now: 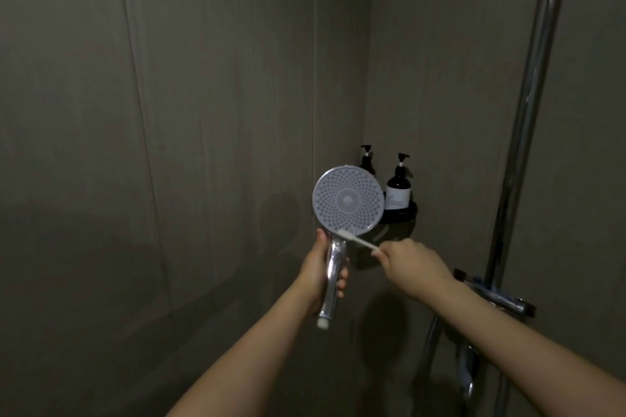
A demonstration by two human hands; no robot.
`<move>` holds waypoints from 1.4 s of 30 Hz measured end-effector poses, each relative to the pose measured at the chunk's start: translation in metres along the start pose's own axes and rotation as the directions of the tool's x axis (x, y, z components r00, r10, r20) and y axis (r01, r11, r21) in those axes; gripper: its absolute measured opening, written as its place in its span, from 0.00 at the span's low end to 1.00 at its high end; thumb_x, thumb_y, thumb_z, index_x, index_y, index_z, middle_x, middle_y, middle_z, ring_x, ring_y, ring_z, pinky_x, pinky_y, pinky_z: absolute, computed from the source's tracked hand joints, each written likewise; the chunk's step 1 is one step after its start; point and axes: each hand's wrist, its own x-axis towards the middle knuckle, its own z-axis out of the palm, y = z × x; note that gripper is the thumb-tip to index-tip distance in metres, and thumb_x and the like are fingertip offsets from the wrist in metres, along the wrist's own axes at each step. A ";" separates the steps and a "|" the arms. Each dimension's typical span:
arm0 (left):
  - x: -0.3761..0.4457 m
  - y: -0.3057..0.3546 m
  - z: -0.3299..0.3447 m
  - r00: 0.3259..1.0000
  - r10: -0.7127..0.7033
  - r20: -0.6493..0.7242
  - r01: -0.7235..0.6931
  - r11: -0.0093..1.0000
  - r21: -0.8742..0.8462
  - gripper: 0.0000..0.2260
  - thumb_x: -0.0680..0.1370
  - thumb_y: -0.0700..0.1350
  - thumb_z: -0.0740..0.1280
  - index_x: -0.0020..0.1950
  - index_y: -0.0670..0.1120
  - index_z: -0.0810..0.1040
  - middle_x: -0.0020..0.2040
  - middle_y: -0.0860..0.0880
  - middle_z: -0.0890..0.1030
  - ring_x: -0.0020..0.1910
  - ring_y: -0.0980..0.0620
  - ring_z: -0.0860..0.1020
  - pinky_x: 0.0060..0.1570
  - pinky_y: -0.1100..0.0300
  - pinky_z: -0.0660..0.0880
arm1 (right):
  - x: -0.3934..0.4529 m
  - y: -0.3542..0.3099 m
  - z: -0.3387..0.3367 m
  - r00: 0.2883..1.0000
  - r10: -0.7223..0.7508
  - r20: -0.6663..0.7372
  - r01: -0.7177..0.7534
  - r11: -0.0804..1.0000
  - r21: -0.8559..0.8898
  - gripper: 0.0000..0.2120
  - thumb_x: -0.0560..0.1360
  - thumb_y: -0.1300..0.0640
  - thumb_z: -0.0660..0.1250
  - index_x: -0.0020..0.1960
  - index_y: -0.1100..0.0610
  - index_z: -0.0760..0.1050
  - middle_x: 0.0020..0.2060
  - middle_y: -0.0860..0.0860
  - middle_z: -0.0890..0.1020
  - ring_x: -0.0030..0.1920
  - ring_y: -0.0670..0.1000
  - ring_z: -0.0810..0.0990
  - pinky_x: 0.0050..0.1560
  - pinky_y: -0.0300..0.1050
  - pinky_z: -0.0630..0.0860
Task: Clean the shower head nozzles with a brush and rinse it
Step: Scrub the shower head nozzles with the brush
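White brush (359, 240) at shower head (348, 200) lower rim

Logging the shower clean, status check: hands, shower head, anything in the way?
Left hand grips shower head handle. Right hand pinches brush, bristles at faceplate's lower edge. No water visible. Nothing blocking.
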 end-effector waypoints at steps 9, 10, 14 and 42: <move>0.004 0.007 0.001 0.998 0.031 0.045 -0.029 0.999 -0.043 0.34 0.74 0.70 0.43 0.40 0.43 0.74 0.27 0.47 0.73 0.22 0.53 0.71 0.23 0.65 0.68 | 0.006 0.002 -0.008 0.999 -0.014 0.035 0.012 0.999 0.041 0.16 0.80 0.48 0.54 0.55 0.55 0.77 0.50 0.57 0.81 0.50 0.58 0.79 0.41 0.44 0.68; 0.004 0.007 0.000 0.998 0.041 0.042 -0.039 0.998 -0.043 0.34 0.74 0.69 0.43 0.41 0.43 0.74 0.27 0.47 0.74 0.22 0.54 0.72 0.22 0.65 0.69 | 0.005 0.001 -0.007 0.995 -0.060 0.080 0.057 0.998 0.038 0.16 0.80 0.48 0.54 0.54 0.55 0.77 0.49 0.57 0.81 0.49 0.57 0.79 0.42 0.44 0.69; 0.006 0.007 -0.005 0.998 0.059 0.037 -0.058 0.998 -0.019 0.33 0.76 0.68 0.42 0.42 0.43 0.76 0.31 0.46 0.75 0.26 0.53 0.74 0.23 0.65 0.70 | -0.001 -0.008 0.000 0.981 -0.140 0.138 0.143 0.990 -0.013 0.15 0.80 0.48 0.54 0.54 0.54 0.77 0.49 0.55 0.81 0.50 0.56 0.80 0.44 0.45 0.70; 0.003 0.033 -0.013 0.994 0.080 0.078 -0.068 0.988 -0.139 0.35 0.74 0.70 0.43 0.43 0.42 0.75 0.31 0.47 0.75 0.27 0.53 0.74 0.29 0.62 0.70 | 0.009 -0.008 -0.019 0.959 -0.273 0.078 0.277 0.960 -0.046 0.15 0.80 0.48 0.54 0.50 0.55 0.76 0.45 0.56 0.81 0.47 0.56 0.80 0.41 0.44 0.69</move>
